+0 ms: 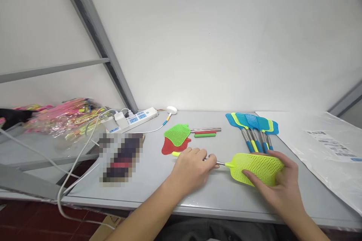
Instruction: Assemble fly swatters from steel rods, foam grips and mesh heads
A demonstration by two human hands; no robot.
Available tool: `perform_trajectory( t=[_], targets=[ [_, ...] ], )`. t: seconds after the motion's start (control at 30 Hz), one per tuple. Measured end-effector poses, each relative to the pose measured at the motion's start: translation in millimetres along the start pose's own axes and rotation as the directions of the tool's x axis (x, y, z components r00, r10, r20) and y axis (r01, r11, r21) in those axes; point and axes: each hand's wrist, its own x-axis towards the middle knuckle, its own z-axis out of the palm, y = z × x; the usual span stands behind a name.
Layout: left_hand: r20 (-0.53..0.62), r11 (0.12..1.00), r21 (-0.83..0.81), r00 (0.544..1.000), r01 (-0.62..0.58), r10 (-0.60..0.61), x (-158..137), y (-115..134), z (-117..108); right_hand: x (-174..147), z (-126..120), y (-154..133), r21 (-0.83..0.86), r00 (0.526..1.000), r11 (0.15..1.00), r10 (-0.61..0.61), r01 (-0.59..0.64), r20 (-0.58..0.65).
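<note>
A yellow-green fly swatter (239,167) lies across both hands over the front of the table. My left hand (195,163) is closed around its metal rod, with the yellow grip end poking out on the left. At the other end, my right hand (279,180) pinches the perforated paddle between thumb and fingers. Just behind my left hand, a green swatter head (178,134) partly covers a red one (171,147). Metal rods and loose red and green grips (205,135) lie beside them. Several blue and yellow swatters (256,124) are fanned in a pile behind my right hand.
A white power strip (144,116) with plugs and cables stands at the back left. A blurred-out flat object (123,160) lies in front of it. Plastic-bagged colourful items (73,116) are heaped at far left. White plastic sheeting (316,147) covers the table's right side.
</note>
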Motion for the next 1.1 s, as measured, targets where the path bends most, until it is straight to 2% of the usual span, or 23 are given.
perform_trajectory(
  t=[0.1,0.17,0.23,0.33,0.37,0.43,0.57,0.7,0.8,0.97,1.1],
  targets=[
    [0.017,1.0,-0.017,1.0,-0.011,0.011,-1,-4,-1,-5,-3,6,-0.015,0.996,0.996,0.083,-0.083,-0.012],
    [0.031,1.0,-0.025,0.999,-0.012,0.012,-2,-9,-3,-4,-7,7,-0.032,0.998,0.999,0.045,-0.044,0.048],
    [0.039,1.0,-0.026,0.999,-0.007,0.008,-4,-13,-4,-2,-11,6,-0.038,0.975,0.989,-0.133,0.142,0.181],
    [0.04,1.0,-0.031,0.999,-0.003,0.004,-5,-18,-6,3,-17,2,-0.13,0.862,0.878,-0.407,0.46,0.301],
    [0.037,0.999,-0.033,0.999,-0.004,0.005,-5,-19,-6,4,-18,2,-0.189,0.831,0.827,-0.46,0.529,0.312],
    [0.031,0.999,-0.032,1.0,-0.005,0.006,-5,-20,-6,5,-18,1,-0.308,0.8,0.743,-0.509,0.595,0.318],
    [0.022,1.0,0.0,0.999,0.023,-0.023,-5,-20,-4,4,-10,-4,-0.471,0.796,0.642,-0.479,0.605,0.37],
    [-0.009,0.999,0.014,0.999,0.052,-0.052,-3,-14,1,3,10,-21,-0.57,0.839,0.622,-0.325,0.537,0.436],
    [-0.033,0.998,-0.007,0.998,0.059,-0.059,-3,-8,4,4,28,-34,-0.635,0.851,0.574,-0.266,0.517,0.452],
    [-0.041,1.0,-0.006,0.999,0.03,-0.031,-3,-3,5,16,54,-44,-0.634,0.813,0.52,-0.258,0.573,0.523],
    [-0.045,0.996,0.021,0.995,0.09,-0.089,-4,-5,5,27,64,-42,-0.581,0.774,0.526,-0.297,0.621,0.559]
  ],
)
